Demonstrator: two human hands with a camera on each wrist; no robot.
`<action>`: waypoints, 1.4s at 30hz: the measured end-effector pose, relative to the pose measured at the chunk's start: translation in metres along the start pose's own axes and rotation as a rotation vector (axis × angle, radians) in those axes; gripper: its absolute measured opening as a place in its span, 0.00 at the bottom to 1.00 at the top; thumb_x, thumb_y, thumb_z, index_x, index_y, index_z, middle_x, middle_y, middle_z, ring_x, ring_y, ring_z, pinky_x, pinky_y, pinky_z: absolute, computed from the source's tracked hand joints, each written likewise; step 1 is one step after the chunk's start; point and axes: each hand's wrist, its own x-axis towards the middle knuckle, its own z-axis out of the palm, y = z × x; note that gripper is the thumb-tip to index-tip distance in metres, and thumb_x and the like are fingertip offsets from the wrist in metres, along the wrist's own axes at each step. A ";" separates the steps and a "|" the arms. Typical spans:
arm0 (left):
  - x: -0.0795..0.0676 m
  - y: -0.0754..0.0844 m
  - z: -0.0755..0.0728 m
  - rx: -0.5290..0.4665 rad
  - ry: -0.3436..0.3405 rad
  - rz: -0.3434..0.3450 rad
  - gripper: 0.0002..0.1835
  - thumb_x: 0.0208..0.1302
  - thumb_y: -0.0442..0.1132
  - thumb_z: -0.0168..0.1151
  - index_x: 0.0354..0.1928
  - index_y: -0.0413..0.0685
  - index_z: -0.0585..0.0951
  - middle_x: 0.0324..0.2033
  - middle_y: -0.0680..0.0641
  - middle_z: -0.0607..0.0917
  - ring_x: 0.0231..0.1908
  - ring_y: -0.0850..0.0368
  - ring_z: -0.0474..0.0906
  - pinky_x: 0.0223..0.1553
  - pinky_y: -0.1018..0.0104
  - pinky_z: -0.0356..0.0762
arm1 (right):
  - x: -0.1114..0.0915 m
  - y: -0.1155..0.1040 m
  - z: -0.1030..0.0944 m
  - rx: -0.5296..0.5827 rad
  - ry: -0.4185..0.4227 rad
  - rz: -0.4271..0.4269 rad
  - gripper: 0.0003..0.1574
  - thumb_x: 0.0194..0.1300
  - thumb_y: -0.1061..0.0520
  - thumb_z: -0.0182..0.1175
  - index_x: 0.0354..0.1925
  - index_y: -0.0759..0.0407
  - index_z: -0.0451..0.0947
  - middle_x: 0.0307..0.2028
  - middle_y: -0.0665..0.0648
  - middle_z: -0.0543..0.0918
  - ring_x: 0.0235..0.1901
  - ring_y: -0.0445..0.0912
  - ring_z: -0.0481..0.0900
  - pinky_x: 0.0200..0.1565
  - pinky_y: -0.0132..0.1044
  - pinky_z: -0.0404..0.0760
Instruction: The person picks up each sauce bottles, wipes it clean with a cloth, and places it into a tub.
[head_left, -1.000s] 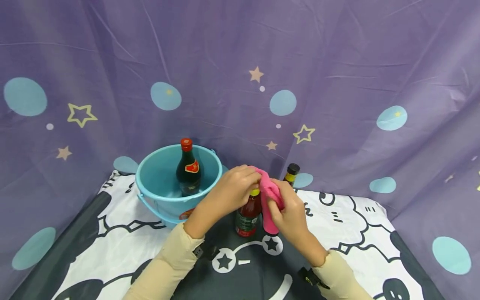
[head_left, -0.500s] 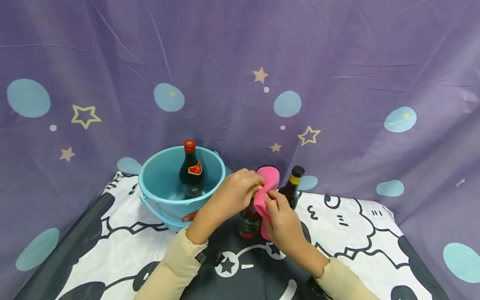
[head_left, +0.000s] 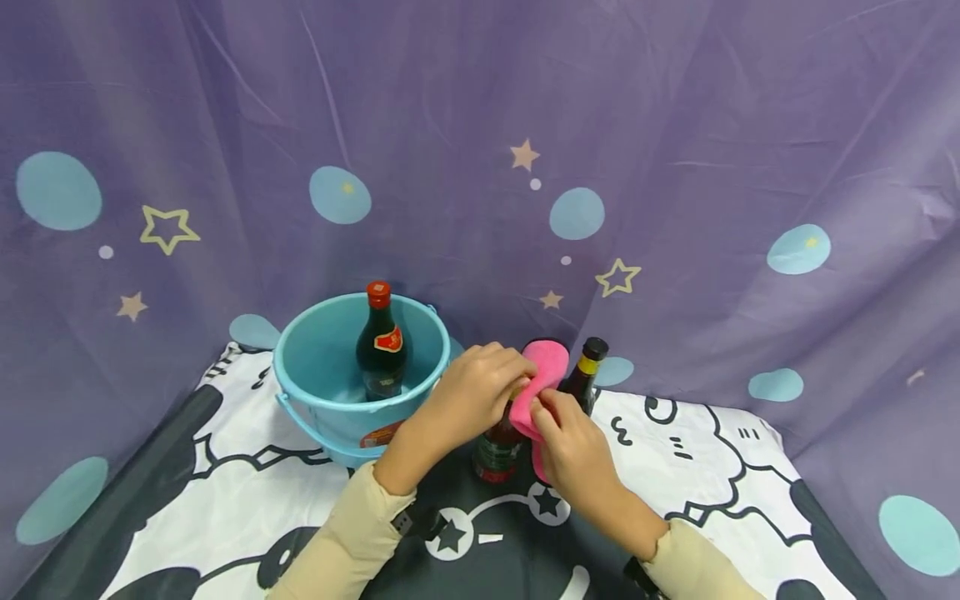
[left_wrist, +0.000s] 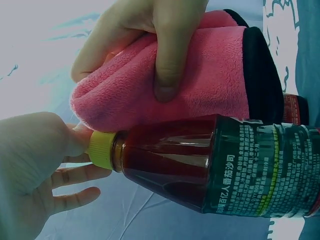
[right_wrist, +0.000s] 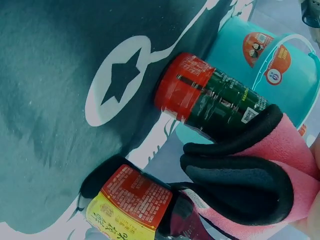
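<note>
My left hand (head_left: 480,387) pinches the yellow cap (left_wrist: 101,150) of an upright ketchup bottle (head_left: 497,454), its other fingers spread past the cap in the left wrist view. Folded in my right hand (head_left: 577,446) is a pink cloth (head_left: 546,362) with black edging, the thumb pressing on its near side. The cloth lies along the bottle's neck and shoulder, next to the left fingertips. In the right wrist view, the bottle's red and green lower label (right_wrist: 200,95) shows below the cloth, whose black-edged folds hang loose.
Just behind the right hand stands a dark sauce bottle (head_left: 581,379) with a black cap. At left, a blue bucket (head_left: 322,421) holds a red-capped dark bottle (head_left: 381,346). A purple curtain (head_left: 450,125) rises behind the patterned cloth-covered table (head_left: 697,467).
The pink cloth has gone from bunched over the bottle's neck to a broader fold at its right side. The right hand has shifted slightly down; the left keeps to the cap area.
</note>
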 end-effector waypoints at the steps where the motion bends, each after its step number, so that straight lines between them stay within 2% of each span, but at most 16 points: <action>1: 0.000 0.000 -0.001 -0.002 -0.002 -0.002 0.06 0.67 0.40 0.68 0.44 0.52 0.87 0.35 0.54 0.88 0.33 0.58 0.77 0.35 0.67 0.75 | 0.001 0.000 0.000 -0.003 -0.001 -0.007 0.19 0.75 0.59 0.42 0.48 0.65 0.78 0.47 0.65 0.80 0.43 0.55 0.81 0.40 0.46 0.87; 7: 0.000 -0.002 -0.004 0.007 -0.001 0.006 0.05 0.67 0.40 0.69 0.43 0.52 0.87 0.34 0.54 0.87 0.33 0.58 0.77 0.36 0.66 0.77 | 0.004 -0.001 -0.003 -0.030 -0.035 -0.049 0.15 0.66 0.63 0.49 0.47 0.64 0.78 0.46 0.65 0.81 0.43 0.56 0.81 0.43 0.46 0.87; 13: -0.003 -0.003 -0.006 0.032 -0.014 0.014 0.05 0.68 0.39 0.67 0.43 0.52 0.86 0.35 0.54 0.86 0.35 0.57 0.78 0.37 0.65 0.77 | 0.007 -0.001 -0.005 -0.064 -0.068 -0.075 0.19 0.56 0.66 0.56 0.48 0.64 0.78 0.45 0.65 0.81 0.41 0.56 0.81 0.42 0.46 0.87; 18: -0.003 -0.003 -0.005 -0.007 -0.063 -0.010 0.07 0.69 0.36 0.65 0.46 0.52 0.85 0.38 0.54 0.87 0.37 0.57 0.77 0.40 0.65 0.79 | 0.005 -0.001 -0.005 -0.051 -0.050 -0.071 0.17 0.57 0.66 0.56 0.47 0.65 0.78 0.45 0.65 0.81 0.39 0.55 0.81 0.40 0.45 0.87; 22: -0.003 -0.003 -0.003 -0.022 -0.077 -0.014 0.08 0.70 0.36 0.63 0.48 0.52 0.84 0.41 0.53 0.87 0.37 0.57 0.77 0.40 0.65 0.79 | 0.003 0.000 -0.005 -0.050 -0.056 -0.053 0.19 0.54 0.67 0.60 0.47 0.65 0.78 0.44 0.64 0.81 0.39 0.55 0.81 0.39 0.45 0.87; 27: -0.003 -0.003 0.000 -0.013 -0.082 -0.012 0.08 0.71 0.37 0.62 0.49 0.52 0.83 0.41 0.53 0.86 0.37 0.56 0.77 0.38 0.65 0.78 | 0.002 0.000 -0.007 -0.054 -0.074 -0.042 0.23 0.50 0.68 0.66 0.47 0.65 0.78 0.44 0.64 0.81 0.39 0.54 0.81 0.39 0.44 0.88; 34: -0.002 -0.003 0.000 -0.015 -0.077 -0.019 0.10 0.69 0.36 0.64 0.51 0.51 0.84 0.44 0.52 0.87 0.40 0.55 0.79 0.43 0.63 0.81 | -0.007 -0.002 -0.008 -0.053 -0.118 -0.061 0.24 0.49 0.69 0.67 0.47 0.63 0.78 0.41 0.61 0.80 0.35 0.52 0.79 0.34 0.41 0.85; 38: -0.001 -0.003 0.001 0.021 -0.066 -0.002 0.11 0.69 0.37 0.65 0.51 0.50 0.84 0.44 0.51 0.87 0.40 0.55 0.79 0.42 0.64 0.81 | -0.009 -0.003 -0.009 -0.053 -0.146 -0.059 0.24 0.49 0.68 0.69 0.47 0.61 0.78 0.41 0.61 0.80 0.35 0.52 0.78 0.33 0.41 0.85; 42: -0.001 -0.002 0.002 0.070 -0.047 0.017 0.11 0.67 0.36 0.66 0.50 0.49 0.84 0.42 0.51 0.86 0.38 0.55 0.79 0.41 0.64 0.81 | -0.011 -0.004 -0.010 -0.068 -0.201 -0.060 0.20 0.54 0.67 0.65 0.46 0.60 0.77 0.41 0.60 0.79 0.36 0.51 0.77 0.32 0.40 0.83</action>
